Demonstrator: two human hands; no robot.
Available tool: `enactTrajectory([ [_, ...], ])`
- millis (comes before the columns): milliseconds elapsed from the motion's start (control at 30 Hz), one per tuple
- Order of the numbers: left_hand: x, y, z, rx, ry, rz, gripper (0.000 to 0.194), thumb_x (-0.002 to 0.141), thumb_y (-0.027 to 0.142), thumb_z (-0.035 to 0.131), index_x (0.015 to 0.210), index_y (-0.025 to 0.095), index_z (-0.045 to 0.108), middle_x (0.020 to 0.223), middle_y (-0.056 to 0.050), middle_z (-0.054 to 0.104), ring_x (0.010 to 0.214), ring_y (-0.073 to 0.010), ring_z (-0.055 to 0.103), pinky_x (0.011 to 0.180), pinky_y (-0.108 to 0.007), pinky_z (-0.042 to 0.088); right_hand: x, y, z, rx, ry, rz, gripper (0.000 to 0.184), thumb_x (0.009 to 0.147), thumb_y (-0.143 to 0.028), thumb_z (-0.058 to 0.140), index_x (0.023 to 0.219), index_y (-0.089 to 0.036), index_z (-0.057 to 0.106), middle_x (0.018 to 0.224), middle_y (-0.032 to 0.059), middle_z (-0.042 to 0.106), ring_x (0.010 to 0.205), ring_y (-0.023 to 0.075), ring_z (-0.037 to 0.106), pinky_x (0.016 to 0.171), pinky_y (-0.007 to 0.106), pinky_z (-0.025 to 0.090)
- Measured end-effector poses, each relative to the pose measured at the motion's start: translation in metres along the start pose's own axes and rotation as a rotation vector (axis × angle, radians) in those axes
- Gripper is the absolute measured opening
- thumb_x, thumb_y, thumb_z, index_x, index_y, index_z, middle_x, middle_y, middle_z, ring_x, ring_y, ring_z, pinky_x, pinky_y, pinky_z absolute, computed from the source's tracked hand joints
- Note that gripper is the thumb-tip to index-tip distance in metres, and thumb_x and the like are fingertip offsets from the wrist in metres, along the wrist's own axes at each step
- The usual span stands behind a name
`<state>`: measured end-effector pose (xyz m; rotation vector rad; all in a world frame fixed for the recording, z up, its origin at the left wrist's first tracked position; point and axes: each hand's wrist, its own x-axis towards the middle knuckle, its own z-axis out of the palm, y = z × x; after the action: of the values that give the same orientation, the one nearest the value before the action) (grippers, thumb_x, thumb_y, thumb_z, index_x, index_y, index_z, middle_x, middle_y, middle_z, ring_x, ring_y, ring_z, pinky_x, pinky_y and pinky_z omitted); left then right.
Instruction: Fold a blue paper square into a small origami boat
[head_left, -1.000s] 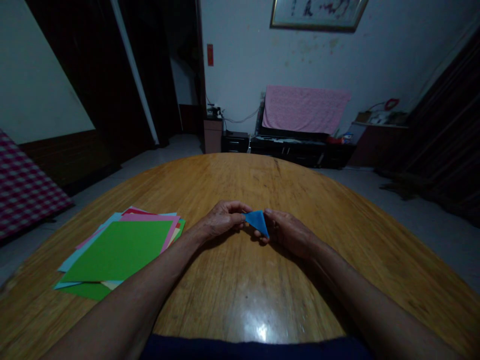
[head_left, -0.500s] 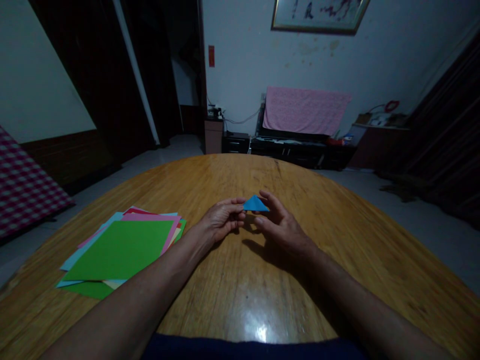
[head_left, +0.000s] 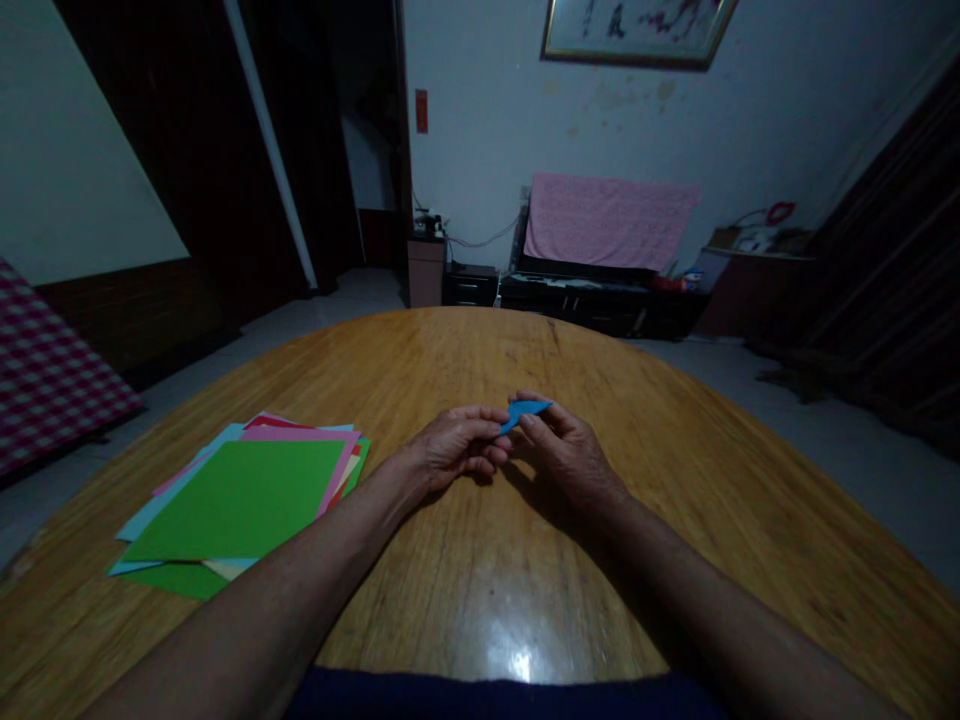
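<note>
A small folded piece of blue paper (head_left: 529, 408) is held between my two hands, just above the table. My left hand (head_left: 459, 440) pinches its left end between thumb and fingers. From the other side, my right hand (head_left: 568, 446) grips it with the thumb on the near face and the fingers behind. Its pointed tip aims up and to the right, and part of the paper is hidden by my fingers.
A stack of coloured paper sheets (head_left: 232, 500), green on top, lies on the left of the round wooden table (head_left: 465, 350). Beyond the table stand a low black cabinet (head_left: 562, 297) and a screen draped with a pink cloth (head_left: 611, 222).
The blue paper has turned from a flat-based triangle to a tilted, narrower shape and shifted slightly right. My right thumb and fingers have closed on it.
</note>
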<state>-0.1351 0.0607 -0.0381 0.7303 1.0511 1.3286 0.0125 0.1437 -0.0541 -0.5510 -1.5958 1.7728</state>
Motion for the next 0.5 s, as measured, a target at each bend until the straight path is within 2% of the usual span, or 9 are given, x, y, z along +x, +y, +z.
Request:
enactTrajectory([
  [133,-0.0043,0.0002,0.0077,0.152,0.071,0.13,0.022,0.071,0.025,0.071,0.088,0.016,0.061,0.072,-0.002,0.063,0.054,-0.0073,0.054,0.05,-0.019,0.038,0.0,-0.0022,0.0,0.034,0.009,0.057,0.044,0.073,-0.043,0.071,0.111,-0.026,0.059,0.087,0.0027,0.064,0.076,0.0162,0.061,0.077,0.036,0.048],
  [267,-0.0041,0.0011,0.0078,0.355,0.103,0.266,0.018,0.065,0.02,0.074,0.08,0.013,0.065,0.075,-0.002,0.063,0.064,-0.0087,0.055,0.059,-0.021,0.041,-0.0025,-0.0042,0.0013,-0.012,-0.02,0.087,0.043,0.073,-0.043,0.071,0.109,-0.022,0.063,0.092,0.0057,0.065,0.08,0.0174,0.061,0.079,0.036,0.047],
  [400,-0.0019,-0.0007,0.0056,0.336,0.055,0.246,0.021,0.066,0.019,0.073,0.084,0.013,0.064,0.078,-0.005,0.064,0.068,-0.0121,0.059,0.065,-0.026,0.044,-0.004,-0.0051,0.0021,-0.007,-0.042,0.1,0.045,0.076,-0.044,0.069,0.113,-0.02,0.062,0.095,0.0075,0.065,0.082,0.0176,0.061,0.081,0.036,0.047],
  [500,-0.0034,-0.0015,0.0077,0.286,0.067,0.188,0.026,0.065,0.022,0.074,0.087,0.013,0.063,0.077,-0.005,0.064,0.065,-0.0119,0.058,0.062,-0.026,0.044,-0.0028,-0.0048,0.0014,-0.044,-0.035,0.074,0.037,0.076,-0.044,0.068,0.104,-0.02,0.063,0.092,0.0055,0.064,0.078,0.0156,0.06,0.077,0.033,0.047],
])
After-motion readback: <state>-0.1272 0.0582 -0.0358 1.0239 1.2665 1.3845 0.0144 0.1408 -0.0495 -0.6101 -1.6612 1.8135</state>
